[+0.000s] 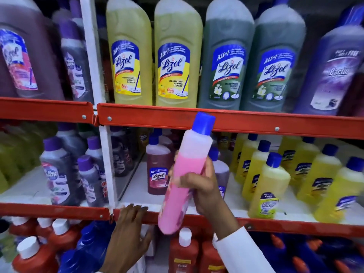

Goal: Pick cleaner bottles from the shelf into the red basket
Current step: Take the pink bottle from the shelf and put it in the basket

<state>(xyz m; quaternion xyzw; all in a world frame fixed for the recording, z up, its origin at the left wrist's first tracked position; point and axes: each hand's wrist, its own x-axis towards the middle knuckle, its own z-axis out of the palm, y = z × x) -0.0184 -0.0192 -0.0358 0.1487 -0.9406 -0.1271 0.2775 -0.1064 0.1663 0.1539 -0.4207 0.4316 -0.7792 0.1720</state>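
Observation:
My right hand point(204, 190) grips a tall pink cleaner bottle point(185, 170) with a blue cap, held tilted in front of the middle shelf. My left hand point(130, 229) rests with fingers spread on the red front edge of the middle shelf point(256, 223), holding nothing. A dark red Lizol bottle point(158, 170) stands on the shelf just behind the pink one. Small yellow cleaner bottles point(267, 186) fill the right part of that shelf. The red basket is not in view.
The top shelf holds large yellow Lizol bottles point(177, 62), green ones point(226, 64) and a purple Bactin bottle point(334, 71). A white upright post point(104, 150) splits the rack. Purple bottles point(59, 170) stand left; red bottles point(183, 253) and blue ones crowd the bottom shelf.

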